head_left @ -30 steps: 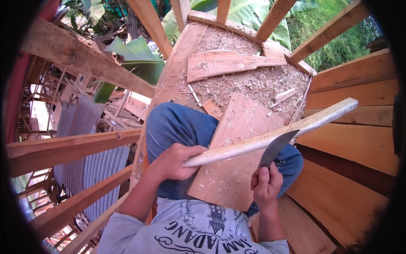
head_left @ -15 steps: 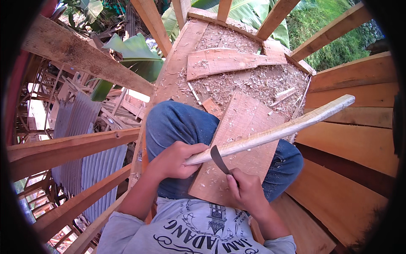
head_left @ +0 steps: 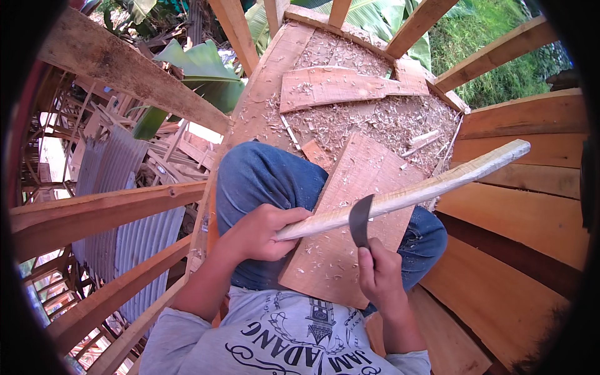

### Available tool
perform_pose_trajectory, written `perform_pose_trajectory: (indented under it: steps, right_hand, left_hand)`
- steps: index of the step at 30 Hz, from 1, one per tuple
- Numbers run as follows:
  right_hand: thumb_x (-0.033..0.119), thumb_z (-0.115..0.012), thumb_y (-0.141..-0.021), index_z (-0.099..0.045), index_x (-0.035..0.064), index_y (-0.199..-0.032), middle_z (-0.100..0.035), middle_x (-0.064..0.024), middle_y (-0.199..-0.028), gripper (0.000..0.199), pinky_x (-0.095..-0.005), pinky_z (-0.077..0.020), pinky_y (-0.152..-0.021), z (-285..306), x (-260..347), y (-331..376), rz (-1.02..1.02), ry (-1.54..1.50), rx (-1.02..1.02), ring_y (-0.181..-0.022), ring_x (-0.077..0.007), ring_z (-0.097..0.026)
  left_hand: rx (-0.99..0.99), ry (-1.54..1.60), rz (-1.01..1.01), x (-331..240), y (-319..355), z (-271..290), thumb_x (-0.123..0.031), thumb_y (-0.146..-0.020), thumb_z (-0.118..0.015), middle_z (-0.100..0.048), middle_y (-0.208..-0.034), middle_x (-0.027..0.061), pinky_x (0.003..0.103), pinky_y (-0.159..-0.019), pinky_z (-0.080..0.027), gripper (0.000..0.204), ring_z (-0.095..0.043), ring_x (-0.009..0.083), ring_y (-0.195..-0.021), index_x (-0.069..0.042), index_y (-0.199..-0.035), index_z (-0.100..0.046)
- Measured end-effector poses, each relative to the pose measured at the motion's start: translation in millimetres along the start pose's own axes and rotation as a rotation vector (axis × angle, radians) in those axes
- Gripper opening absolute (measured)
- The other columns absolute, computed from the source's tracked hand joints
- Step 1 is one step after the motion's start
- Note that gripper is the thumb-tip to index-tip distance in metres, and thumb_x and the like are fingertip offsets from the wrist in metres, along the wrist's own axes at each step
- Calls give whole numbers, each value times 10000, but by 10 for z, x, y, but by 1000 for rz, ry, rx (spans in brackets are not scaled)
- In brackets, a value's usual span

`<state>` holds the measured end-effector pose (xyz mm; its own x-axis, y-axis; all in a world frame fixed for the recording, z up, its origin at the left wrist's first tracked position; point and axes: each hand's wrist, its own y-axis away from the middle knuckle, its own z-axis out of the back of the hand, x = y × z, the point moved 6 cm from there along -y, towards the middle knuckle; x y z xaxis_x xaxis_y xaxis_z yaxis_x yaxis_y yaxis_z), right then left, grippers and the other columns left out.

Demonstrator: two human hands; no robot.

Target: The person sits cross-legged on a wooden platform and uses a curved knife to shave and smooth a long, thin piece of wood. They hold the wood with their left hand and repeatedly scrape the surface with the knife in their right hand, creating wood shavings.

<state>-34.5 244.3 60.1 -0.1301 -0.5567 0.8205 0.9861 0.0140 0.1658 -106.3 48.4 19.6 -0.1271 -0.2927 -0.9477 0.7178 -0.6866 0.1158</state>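
Observation:
My left hand (head_left: 265,232) is closed around the near end of a long, pale, slightly curved wooden stick (head_left: 431,187). The stick slants up to the right across my lap, its far end in the air past my right knee. In my right hand (head_left: 380,270) is a knife (head_left: 359,219) with a dark, curved blade, my fingers wrapped round its handle. The blade lies against the stick, some way right of my left hand. Beneath both, a flat wooden board (head_left: 337,253) rests on my lap with shavings on it.
Wood shavings (head_left: 350,122) cover the plank floor ahead. A shaped board (head_left: 331,84) and small offcuts lie among them. Wooden rails (head_left: 119,215) run along my left, and a plank wall (head_left: 512,212) stands at my right. Corrugated sheets (head_left: 147,250) lie below the rails.
The knife has moved to the right along the stick, away from my left hand, and its blade now stands more upright. My left hand keeps its hold on the stick.

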Motion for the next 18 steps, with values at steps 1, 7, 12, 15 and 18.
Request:
perform_pose_trajectory:
  steps: [1,7,12,15,18]
  right_hand:
    - [77,-544,-912,-566,12,-829,-519,-160,-571,107,-366,-434,-481,-31,10,5,11,9,13,-493,-298,-580]
    - [63,-516,-923,-515,-8,-782,-469,-115,-544,159,-332,-404,-463,123,-142,-13,-186,-268,-138,-458,-204,-532]
    - [61,-516,-927,-554,1,-819,-505,-108,-547,129,-325,-410,-457,-185,25,-6,124,58,105,-459,-192,-543]
    - [75,-559,-903,-563,18,-827,-543,-155,-585,95,-381,-440,-478,16,-113,-4,-149,-143,-60,-499,-307,-582]
    - [65,-529,-918,-552,3,-815,-524,-123,-566,122,-346,-421,-464,-129,-42,6,-29,-37,40,-473,-243,-559]
  left_hand:
    - [4,-2,13,-2,-3,3,-22,-699,-641,-639,-752,172,353,-583,-484,387,-647,340,-672,-49,-1085,-623]
    - [-20,-8,11,17,28,-2,15,-689,-636,-650,-744,149,321,-577,-482,378,-666,294,-651,-16,-1065,-634]
    - [-2,-26,25,12,-12,-1,-4,-684,-637,-642,-745,159,339,-578,-483,403,-655,320,-664,-30,-1086,-620]
    - [-3,4,19,19,13,-1,-25,-685,-642,-636,-744,168,357,-578,-483,411,-645,343,-675,-42,-1094,-610]
    - [-4,-18,27,-10,-12,0,17,-675,-631,-653,-743,138,318,-576,-481,400,-673,290,-665,-29,-1072,-630]
